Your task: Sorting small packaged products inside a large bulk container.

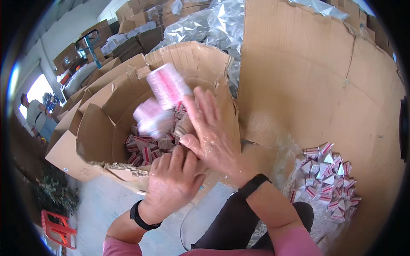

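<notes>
The left hand (173,181) curls loosely, gripping nothing, against the right hand (209,128), which is flat and released. Just beyond their fingertips, two blurred small pink-and-white cardboard packets (160,102) hang above the open brown cardboard box (96,132).

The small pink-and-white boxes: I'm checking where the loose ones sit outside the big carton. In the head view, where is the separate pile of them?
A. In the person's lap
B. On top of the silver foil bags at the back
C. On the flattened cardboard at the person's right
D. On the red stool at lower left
C: the pile of small boxes lies on the flattened cardboard at the person's right, apart from the open carton.
</notes>
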Motion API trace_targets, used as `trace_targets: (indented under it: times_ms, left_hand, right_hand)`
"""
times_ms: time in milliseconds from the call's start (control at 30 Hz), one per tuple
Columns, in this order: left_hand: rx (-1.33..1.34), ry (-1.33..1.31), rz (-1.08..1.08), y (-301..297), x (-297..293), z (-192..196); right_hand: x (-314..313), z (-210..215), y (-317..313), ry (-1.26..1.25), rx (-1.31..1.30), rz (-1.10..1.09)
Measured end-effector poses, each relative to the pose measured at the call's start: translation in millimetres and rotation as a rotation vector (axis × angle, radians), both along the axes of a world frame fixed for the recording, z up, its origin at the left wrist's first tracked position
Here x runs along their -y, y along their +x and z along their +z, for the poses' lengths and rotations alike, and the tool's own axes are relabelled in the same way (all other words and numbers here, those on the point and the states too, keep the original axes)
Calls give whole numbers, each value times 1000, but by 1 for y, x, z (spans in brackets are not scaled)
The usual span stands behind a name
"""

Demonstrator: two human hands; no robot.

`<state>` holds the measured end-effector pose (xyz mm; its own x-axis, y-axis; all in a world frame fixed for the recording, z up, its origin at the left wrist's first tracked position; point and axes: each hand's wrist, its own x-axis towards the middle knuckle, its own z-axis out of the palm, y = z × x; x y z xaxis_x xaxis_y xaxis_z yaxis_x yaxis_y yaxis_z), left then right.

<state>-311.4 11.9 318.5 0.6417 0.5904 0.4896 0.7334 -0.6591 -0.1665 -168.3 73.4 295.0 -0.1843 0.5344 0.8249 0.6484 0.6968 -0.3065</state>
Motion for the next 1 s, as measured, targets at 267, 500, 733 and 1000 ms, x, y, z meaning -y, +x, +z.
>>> trace_targets:
  times_ms: [267,500,733,1000]
  left_hand:
    - [87,34,56,0,-28,-8]
    - [204,392,-63,22,-26,-6]
    - [144,-1026,-598,188,-50,-113]
    - [-1050,-1179,-1208,327,-6,-295]
  right_hand:
    - [6,-5,51,-300,-156,243]
    - [47,32,188,-547,250,-147]
    - [195,-66,376,-1097,76,-728]
    - [320,-274,428,-1558,-79,-810]
